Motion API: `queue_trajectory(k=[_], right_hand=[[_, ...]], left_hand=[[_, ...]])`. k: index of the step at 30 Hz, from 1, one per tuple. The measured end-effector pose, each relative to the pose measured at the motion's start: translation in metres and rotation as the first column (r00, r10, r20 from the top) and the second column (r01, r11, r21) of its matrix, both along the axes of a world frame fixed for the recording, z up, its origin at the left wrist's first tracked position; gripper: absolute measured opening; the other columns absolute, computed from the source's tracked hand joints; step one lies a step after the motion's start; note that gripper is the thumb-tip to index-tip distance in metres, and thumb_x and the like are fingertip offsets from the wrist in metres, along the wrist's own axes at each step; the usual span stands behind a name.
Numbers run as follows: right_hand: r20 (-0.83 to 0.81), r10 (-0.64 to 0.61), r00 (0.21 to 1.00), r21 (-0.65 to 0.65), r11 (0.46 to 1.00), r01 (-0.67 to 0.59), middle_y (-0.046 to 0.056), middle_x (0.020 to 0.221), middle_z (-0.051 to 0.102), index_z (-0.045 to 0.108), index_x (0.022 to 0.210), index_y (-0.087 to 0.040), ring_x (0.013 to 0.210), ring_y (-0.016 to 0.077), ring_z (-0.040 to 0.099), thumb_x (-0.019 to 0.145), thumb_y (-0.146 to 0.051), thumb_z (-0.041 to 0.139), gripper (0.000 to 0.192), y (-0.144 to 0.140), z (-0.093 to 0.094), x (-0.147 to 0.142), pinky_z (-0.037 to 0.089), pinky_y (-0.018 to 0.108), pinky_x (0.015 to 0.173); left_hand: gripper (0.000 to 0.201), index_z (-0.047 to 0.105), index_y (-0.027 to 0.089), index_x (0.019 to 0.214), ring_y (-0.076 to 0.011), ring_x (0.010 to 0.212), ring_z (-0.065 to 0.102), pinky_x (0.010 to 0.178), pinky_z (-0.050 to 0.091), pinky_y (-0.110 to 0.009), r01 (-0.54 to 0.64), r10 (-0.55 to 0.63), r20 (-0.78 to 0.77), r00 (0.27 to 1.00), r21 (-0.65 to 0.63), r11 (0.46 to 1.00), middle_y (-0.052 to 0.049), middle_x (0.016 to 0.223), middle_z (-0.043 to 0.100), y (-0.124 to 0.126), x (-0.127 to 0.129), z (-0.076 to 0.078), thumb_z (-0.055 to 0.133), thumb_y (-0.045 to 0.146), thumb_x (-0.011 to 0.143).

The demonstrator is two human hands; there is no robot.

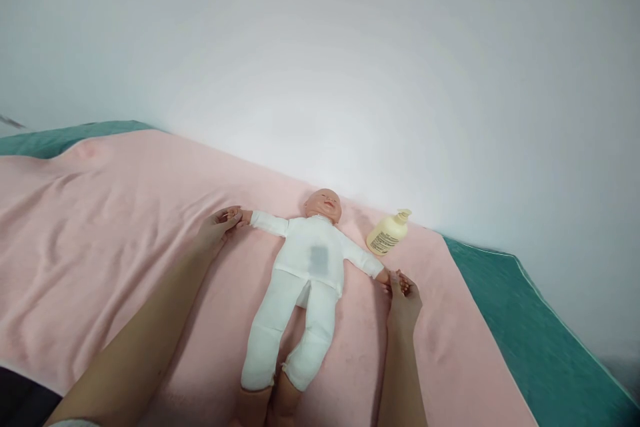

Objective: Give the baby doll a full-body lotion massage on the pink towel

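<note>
A baby doll (310, 253) in a white long-sleeved top and white leggings lies on its back on a pink blanket (210, 333). Its arms are stretched out to both sides, and a dark grey patch shows on its belly. My left hand (220, 223) is closed around the doll's hand on the left. On the other side, my right hand (404, 297) grips the doll's other hand between thumb and fingers. The doll's feet run off the bottom of the view.
A pale yellow pump bottle (387, 233) stands beside the doll's arm, near my right hand. Green cloth (540, 320) shows beyond the blanket at both sides. A white wall (320, 67) rises behind. Folds crease the blanket's left part.
</note>
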State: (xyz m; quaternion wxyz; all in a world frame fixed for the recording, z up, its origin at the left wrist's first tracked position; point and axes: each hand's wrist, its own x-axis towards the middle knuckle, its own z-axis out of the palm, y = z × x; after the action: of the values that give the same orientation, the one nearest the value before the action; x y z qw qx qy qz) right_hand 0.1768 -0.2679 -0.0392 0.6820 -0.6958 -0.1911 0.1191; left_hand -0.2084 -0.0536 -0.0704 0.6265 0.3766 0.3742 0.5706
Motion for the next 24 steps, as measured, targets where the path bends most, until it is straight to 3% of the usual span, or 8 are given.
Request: queue_trajectory(k=[10, 15, 20, 24], right_hand=[[0.033, 0.01, 0.999, -0.008, 1.0, -0.01, 0.003, 0.076, 0.064, 0.063, 0.088, -0.012, 0.05, 0.0118, 0.056, 0.073, -0.057, 0.068, 0.047, -0.0002, 0.0022, -0.0027, 0.049, 0.026, 0.05], [0.059, 0.008, 0.998, 0.01, 1.0, -0.008, 0.007, 0.087, 0.068, 0.066, 0.098, -0.011, 0.061, 0.0137, 0.06, 0.075, -0.06, 0.065, 0.054, 0.0003, -0.0018, 0.0011, 0.052, 0.027, 0.058], [-0.016, 0.022, 1.0, 0.056, 0.998, -0.021, 0.008, 0.099, 0.067, 0.065, 0.111, -0.013, 0.076, 0.0158, 0.063, 0.071, -0.055, 0.071, 0.059, 0.001, -0.0046, 0.0038, 0.055, 0.028, 0.07], [-0.025, 0.055, 0.998, 0.017, 0.998, -0.054, 0.008, 0.1, 0.067, 0.063, 0.116, -0.014, 0.075, 0.0156, 0.063, 0.072, -0.053, 0.072, 0.06, 0.001, -0.0048, 0.0048, 0.055, 0.028, 0.071]], left_hand=[[0.042, 0.07, 0.016, 0.102, -0.0138, 0.071, 0.067, 0.069, 0.055, -0.023, -0.037, 0.037, -0.034, 0.999, -0.019, 0.999, -0.006, 0.086, 0.07, -0.0009, 0.001, -0.0001, 0.081, 0.036, 0.067], [0.036, 0.07, 0.014, 0.104, -0.0152, 0.073, 0.067, 0.07, 0.056, -0.025, -0.063, 0.062, -0.037, 0.997, -0.033, 0.997, -0.009, 0.088, 0.071, -0.0004, 0.0015, -0.003, 0.072, 0.037, 0.077], [0.028, 0.07, 0.013, 0.103, -0.0159, 0.078, 0.068, 0.072, 0.056, -0.025, -0.079, 0.079, -0.002, 0.997, -0.044, 0.996, -0.011, 0.094, 0.071, 0.0004, 0.0038, -0.0016, 0.066, 0.03, 0.082], [0.021, 0.07, 0.012, 0.088, -0.0182, 0.07, 0.067, 0.061, 0.057, -0.026, -0.172, 0.171, -0.014, 0.985, -0.134, 0.976, -0.011, 0.08, 0.07, 0.0007, 0.0073, -0.0003, 0.064, 0.03, 0.08]])
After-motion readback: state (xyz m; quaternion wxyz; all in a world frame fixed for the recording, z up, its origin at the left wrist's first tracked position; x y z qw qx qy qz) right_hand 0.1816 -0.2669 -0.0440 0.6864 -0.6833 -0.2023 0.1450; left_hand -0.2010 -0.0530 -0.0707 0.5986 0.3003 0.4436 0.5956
